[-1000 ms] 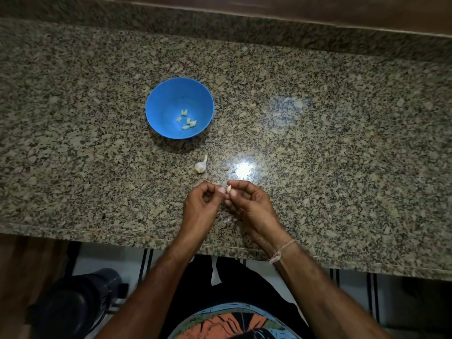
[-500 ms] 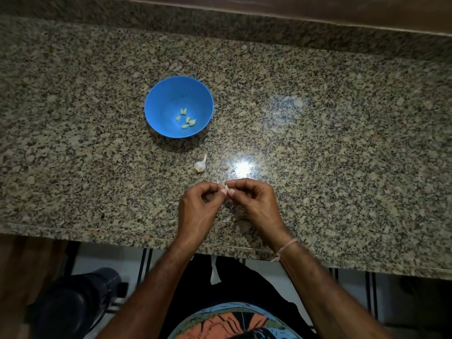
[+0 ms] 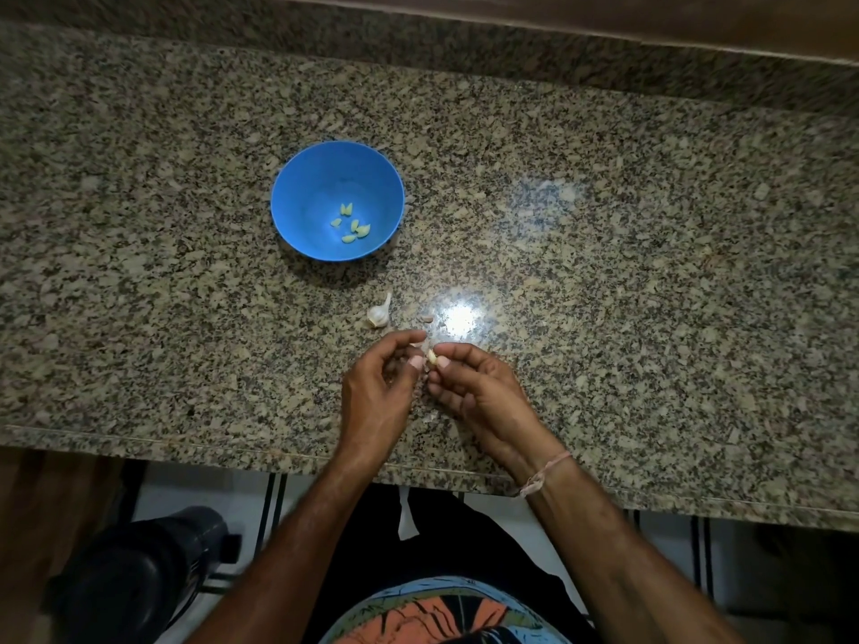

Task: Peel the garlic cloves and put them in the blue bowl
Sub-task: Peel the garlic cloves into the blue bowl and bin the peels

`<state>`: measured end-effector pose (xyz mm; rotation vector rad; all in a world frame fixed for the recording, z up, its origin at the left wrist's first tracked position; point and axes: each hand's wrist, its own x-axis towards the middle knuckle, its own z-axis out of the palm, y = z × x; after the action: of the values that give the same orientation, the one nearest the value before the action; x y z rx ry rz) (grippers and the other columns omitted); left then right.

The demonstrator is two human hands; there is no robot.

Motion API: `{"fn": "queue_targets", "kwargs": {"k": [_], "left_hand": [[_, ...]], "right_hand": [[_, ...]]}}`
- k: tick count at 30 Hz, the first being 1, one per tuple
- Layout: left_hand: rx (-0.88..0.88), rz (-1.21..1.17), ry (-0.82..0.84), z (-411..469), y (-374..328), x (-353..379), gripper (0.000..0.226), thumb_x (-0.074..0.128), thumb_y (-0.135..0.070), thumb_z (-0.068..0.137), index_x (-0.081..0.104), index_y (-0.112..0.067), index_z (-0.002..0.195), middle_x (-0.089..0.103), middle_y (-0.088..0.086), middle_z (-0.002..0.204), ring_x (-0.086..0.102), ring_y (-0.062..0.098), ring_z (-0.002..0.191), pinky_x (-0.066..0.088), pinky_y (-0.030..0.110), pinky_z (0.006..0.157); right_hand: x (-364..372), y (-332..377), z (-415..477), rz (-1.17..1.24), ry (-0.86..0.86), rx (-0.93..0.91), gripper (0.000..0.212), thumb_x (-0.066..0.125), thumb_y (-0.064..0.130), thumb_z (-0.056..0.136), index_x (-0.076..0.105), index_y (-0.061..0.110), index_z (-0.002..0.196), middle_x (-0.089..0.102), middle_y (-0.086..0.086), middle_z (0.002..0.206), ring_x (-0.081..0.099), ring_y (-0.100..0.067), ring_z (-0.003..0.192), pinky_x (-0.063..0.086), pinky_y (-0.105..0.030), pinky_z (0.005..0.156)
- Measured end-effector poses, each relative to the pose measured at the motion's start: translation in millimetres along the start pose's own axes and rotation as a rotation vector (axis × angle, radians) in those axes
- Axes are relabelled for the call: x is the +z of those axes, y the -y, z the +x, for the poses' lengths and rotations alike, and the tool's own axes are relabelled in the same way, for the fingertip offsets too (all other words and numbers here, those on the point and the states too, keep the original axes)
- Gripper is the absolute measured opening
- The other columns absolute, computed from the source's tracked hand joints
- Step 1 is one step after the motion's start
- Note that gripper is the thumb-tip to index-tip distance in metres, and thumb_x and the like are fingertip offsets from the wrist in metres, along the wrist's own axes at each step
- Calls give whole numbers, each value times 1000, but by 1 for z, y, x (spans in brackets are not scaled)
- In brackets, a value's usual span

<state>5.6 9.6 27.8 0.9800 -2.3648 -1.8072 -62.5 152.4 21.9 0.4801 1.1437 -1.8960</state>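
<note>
No text, label, brand, number or sign can be read anywhere in view, and the one printed surface, the orange, black and pale-blue patterned cloth (image 3: 446, 613) below the near edge of the speckled granite counter (image 3: 650, 271), shows only shapes, no letters.

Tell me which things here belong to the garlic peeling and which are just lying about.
In the job: clove pinched between left hand and right hand; blue bowl holding peeled cloves; garlic bulb on the counter.
Lying about: black object below the counter edge.
</note>
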Motion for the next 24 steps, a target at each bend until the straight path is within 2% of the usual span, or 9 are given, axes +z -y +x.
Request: {"fn": "queue_targets", "kwargs": {"k": [7, 9, 12, 14, 17, 19, 21, 23, 24], "left_hand": [[56, 47, -35, 1, -3, 2, 5, 74, -22, 95, 74, -26, 98, 75, -12, 94, 70, 4, 91, 60, 29, 78], [49, 68, -49, 1, -2, 3, 2, 72, -24, 97, 72, -25, 97, 74, -11, 91, 70, 4, 87, 59, 28, 74], [43, 111, -64, 2, 0, 4, 5, 69, -28, 99, 70, -23, 97, 72, -10, 88, 69, 5, 84, 56, 26, 71], [-4, 21, -28, 2, 6, 4, 4, 71, -28, 98, 70, -25, 96, 73, -7, 90, 70, 11, 88, 61, 34, 77], [-84, -118, -8, 3, 12, 0, 4, 74, -23, 96, 71, -26, 96, 76, -1, 95, 73, 21, 94, 63, 47, 86], [-87, -90, -74, 6, 14, -10, 9, 71, -16, 97, 72, -25, 99, 75, -4, 101, 73, 16, 97, 62, 40, 87], [-58, -17, -177, 12, 16, -26, 15, 67, -10, 99, 72, -23, 104, 74, -8, 108, 70, 6, 100, 60, 25, 86], [-20, 90, -248, 19, 22, -42, 17, 67, -7, 98, 73, -22, 106, 72, -8, 111, 66, -1, 99, 55, 10, 78], [-2, 149, -261, 22, 26, -49, 18, 68, -7, 98, 73, -22, 106, 70, -7, 112, 65, -1, 97, 54, 8, 75]], "right_hand": [[-2, -3, 2, -6, 16, 33, 20, 68, 3, 97, 67, -4, 116, 72, -14, 96, 70, -16, 80, 62, -25, 77], [1, -3, 0, -63, 20, -25, 19, 68, 2, 97, 67, -5, 115, 73, -13, 96, 69, -16, 82, 62, -25, 78], [7, -3, -5, -311, -21, -198, 15, 70, 2, 96, 69, -5, 110, 76, -11, 97, 73, -19, 85, 61, -27, 79], [9, -2, -5, -442, -55, -292, 14, 71, 3, 96, 70, -5, 107, 77, -12, 101, 76, -19, 93, 60, -26, 81], [10, 0, -3, -525, -60, -323, 12, 71, 4, 97, 71, -3, 106, 76, -14, 102, 75, -16, 92, 61, -26, 81], [7, -1, 1, -627, -92, -356, 10, 70, 5, 97, 73, 6, 107, 76, -7, 105, 74, -16, 95, 62, -30, 84], [1, -2, 4, -725, -139, -395, 15, 71, 6, 97, 74, 14, 109, 75, 1, 112, 72, -8, 101, 61, -27, 89], [-6, -3, 4, -786, -159, -422, 20, 72, 5, 95, 73, 15, 113, 73, 4, 119, 70, -2, 105, 60, -24, 93], [-9, -5, 4, -823, -162, -435, 23, 73, 5, 95, 72, 14, 116, 72, 4, 120, 70, -3, 107, 60, -26, 95]]}}
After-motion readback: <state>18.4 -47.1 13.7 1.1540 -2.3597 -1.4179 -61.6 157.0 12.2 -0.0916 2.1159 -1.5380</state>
